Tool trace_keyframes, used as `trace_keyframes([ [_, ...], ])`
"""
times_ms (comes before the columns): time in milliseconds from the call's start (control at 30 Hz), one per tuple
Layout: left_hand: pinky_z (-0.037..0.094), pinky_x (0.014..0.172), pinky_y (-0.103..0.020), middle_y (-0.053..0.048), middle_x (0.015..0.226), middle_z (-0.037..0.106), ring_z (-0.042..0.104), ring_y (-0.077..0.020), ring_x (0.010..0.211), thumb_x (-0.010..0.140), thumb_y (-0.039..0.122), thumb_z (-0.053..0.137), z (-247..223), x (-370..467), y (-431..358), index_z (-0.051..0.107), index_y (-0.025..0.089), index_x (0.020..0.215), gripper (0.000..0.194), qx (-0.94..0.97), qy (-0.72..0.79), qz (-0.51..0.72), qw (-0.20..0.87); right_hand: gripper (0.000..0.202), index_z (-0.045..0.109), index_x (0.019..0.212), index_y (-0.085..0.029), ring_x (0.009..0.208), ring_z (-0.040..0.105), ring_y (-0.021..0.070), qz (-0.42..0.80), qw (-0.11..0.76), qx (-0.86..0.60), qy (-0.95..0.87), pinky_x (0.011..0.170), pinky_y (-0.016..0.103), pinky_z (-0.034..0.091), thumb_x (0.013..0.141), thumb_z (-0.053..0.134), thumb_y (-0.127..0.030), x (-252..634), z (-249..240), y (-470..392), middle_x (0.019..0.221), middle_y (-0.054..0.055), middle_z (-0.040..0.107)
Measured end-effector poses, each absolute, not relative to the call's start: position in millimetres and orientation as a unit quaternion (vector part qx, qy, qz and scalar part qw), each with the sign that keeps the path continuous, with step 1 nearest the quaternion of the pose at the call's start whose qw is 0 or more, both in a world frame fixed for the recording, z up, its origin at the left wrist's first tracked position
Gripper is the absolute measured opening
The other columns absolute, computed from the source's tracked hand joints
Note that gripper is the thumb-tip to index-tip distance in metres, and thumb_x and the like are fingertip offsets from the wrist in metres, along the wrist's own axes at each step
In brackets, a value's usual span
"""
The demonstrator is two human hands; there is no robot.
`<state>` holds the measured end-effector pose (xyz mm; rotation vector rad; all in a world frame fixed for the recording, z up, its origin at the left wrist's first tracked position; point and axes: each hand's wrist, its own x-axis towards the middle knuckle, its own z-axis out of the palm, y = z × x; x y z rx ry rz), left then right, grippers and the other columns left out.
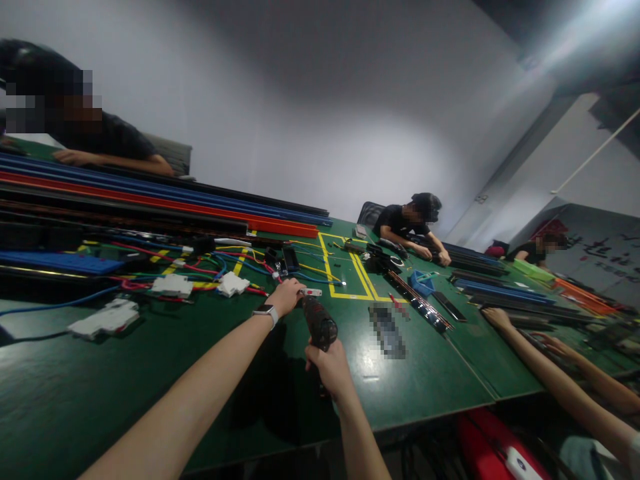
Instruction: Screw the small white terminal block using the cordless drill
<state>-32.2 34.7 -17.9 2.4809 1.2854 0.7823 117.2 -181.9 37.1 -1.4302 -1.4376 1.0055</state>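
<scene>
My right hand (330, 367) is wrapped round the grip of a dark cordless drill (320, 323), its nose pointing away from me over the green table. At that nose, my left hand (286, 297) has its fingers closed on a small white piece with a red mark (313, 292). What kind of part it is I cannot make out. Left of the hand lie white circuit breakers (233, 285), with red, blue, yellow and green wires (210, 257) running among them. A larger white breaker block (105, 319) sits nearer the left edge.
Long blue and orange-red rails (150, 193) cross the back left. A blurred dark phone-like slab (387, 330), red-handled tool (399, 305), copper-striped bar (420, 300) and blue box (421, 283) lie to the right. Co-workers sit behind the table; another person's arms (530, 347) reach in at right.
</scene>
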Motion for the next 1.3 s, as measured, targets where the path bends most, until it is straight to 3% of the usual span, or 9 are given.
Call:
trace_keyframes([
  [1300,0.045,0.100,-0.034,-0.010,0.114,0.065,0.057,-0.0211,0.111,0.096,0.028,0.052,-13.4,-32.7,31.9,0.071,0.025,0.118,0.029,0.849,0.445,0.257,0.124,0.010,0.065,0.078,-0.017,0.058,0.060,0.0163,0.407,0.407,-0.584,-0.573,0.059,0.024,0.043,0.074,0.056,-0.021,117.0,40.4,-182.3,0.059,0.000,0.064],
])
